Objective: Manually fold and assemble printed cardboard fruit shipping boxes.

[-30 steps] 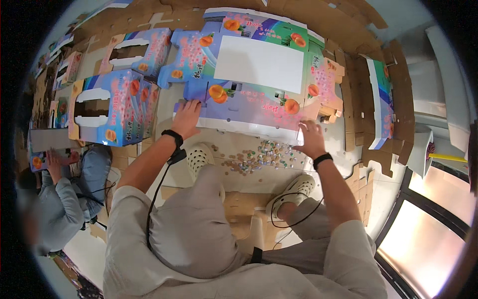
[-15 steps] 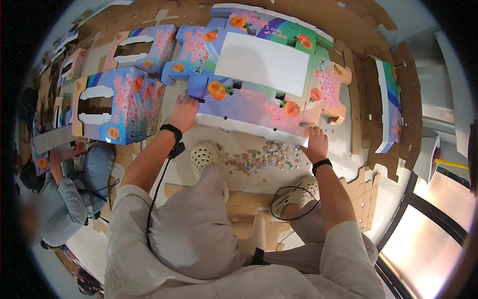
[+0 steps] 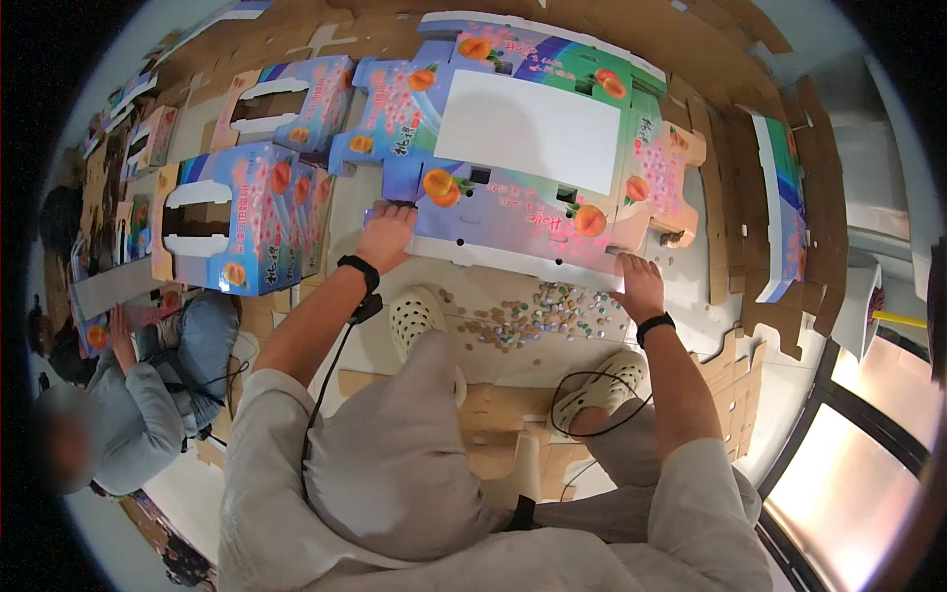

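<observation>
In front of me lies a flat printed cardboard box blank [image 3: 518, 212], blue, purple and green with peaches and pink blossoms. A white rectangle fills its middle panel. At its near left corner, my left hand [image 3: 388, 237] has its fingers curled over a small flap. My right hand [image 3: 639, 284] grips the near right corner, its fingers bent over the edge. The white near edge of the blank runs between both hands and looks slightly folded. Each wrist wears a black band. My thumbs are mostly hidden.
Folded printed boxes [image 3: 222, 212] with oval openings stand at the left. Small round cardboard cut-outs [image 3: 538, 316] lie scattered on the floor between my shoes. Brown cardboard sheets [image 3: 730, 197] cover the floor around. Another person [image 3: 148, 395] sits at the left, hand on a box.
My left hand has shifted inward over the corner flap, its fingers now more curled. My right hand stays at the right corner. The whole view has moved slightly.
</observation>
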The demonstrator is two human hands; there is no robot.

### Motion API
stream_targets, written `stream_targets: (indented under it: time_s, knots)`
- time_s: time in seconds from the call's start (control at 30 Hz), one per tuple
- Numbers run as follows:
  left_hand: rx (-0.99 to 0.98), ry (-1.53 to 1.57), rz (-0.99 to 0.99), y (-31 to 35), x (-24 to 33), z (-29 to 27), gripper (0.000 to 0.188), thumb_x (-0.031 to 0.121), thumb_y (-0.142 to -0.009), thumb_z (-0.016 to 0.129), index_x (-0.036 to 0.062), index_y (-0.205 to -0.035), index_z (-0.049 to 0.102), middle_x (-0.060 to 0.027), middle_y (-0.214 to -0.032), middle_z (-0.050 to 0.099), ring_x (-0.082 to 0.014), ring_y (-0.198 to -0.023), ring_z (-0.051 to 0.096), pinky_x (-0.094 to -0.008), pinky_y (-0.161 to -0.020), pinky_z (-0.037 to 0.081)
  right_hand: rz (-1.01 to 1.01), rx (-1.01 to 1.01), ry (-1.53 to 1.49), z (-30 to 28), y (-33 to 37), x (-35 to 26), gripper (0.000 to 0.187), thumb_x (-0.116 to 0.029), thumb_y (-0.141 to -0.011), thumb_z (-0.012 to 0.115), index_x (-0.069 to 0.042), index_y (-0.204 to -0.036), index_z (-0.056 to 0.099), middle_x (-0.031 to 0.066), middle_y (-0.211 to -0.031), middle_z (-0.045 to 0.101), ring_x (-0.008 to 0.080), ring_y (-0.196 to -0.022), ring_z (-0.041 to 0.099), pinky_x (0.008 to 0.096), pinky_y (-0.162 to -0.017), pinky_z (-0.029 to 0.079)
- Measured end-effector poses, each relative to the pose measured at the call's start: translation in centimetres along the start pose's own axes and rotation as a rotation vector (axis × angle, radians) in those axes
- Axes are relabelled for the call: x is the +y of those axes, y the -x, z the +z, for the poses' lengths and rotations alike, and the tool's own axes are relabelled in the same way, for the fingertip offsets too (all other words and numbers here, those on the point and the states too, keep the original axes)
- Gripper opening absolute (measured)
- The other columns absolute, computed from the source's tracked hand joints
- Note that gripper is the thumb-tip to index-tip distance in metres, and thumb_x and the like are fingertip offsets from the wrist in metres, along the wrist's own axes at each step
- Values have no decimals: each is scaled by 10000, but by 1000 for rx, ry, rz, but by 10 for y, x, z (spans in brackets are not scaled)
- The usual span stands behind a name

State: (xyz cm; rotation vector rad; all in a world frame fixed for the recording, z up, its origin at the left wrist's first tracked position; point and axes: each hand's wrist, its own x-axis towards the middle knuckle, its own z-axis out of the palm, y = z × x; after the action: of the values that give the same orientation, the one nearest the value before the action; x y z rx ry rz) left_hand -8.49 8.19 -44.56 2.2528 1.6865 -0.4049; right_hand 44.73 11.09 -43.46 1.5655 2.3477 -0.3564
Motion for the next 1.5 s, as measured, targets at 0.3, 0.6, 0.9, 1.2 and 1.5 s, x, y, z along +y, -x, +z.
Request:
stream_targets:
  time_s: [0.3, 0.6, 0.9, 1.2, 1.5]
  knots:
    - [165, 137, 149, -5, -4, 26, 861, 250, -683, 920, -13, -1391, 508, -186, -1377, 592, -366, -1319, 555, -462, -1143, 444, 8, 70, 39, 11, 7, 7, 882, -301, -700, 942, -98, -1438, 503, 92, -1453, 599, 272, -1387, 539, 474, -1175, 404]
    - [96, -17, -2, -6, 7, 20, 847, 162, -698, 921, 17, -1419, 500, -165, -1391, 583, -367, -1329, 554, -466, -1141, 452, -67, 37, 86, 12, -3, -1, 858, -278, -676, 955, -40, -1372, 512, 126, -1319, 634, 297, -1310, 584, 477, -1161, 426]
    - [32, -64, -69, -16, -1, 35, 872, 162, -672, 951, 38, -1396, 481, -151, -1360, 597, -361, -1335, 542, -476, -1133, 445, -122, 173, 49, 31, -5, 0, 557, -120, -678, 869, -60, -1149, 579, 97, -1094, 655, 289, -1061, 666, 407, -965, 533]
    - [90, 44, -45, -1, 8, 2, 904, 119, -660, 950, 44, -1432, 486, -143, -1362, 617, -355, -1317, 563, -451, -1133, 453, -11, 125, 250, 40, -19, -14, 209, -121, -929, 630, -76, -1130, 658, 84, -1072, 704, 270, -1025, 715, 433, -912, 552]
    - [512, 110, -389, 135, -78, -89, 663, 367, -831, 835, 39, -1351, 589, -198, -1378, 612, -392, -1211, 623, -498, -1036, 514, 169, -169, 208, -58, -5, -66, 442, -389, -855, 766, -115, -1200, 725, 102, -1156, 774, 276, -1116, 737, 483, -948, 556]
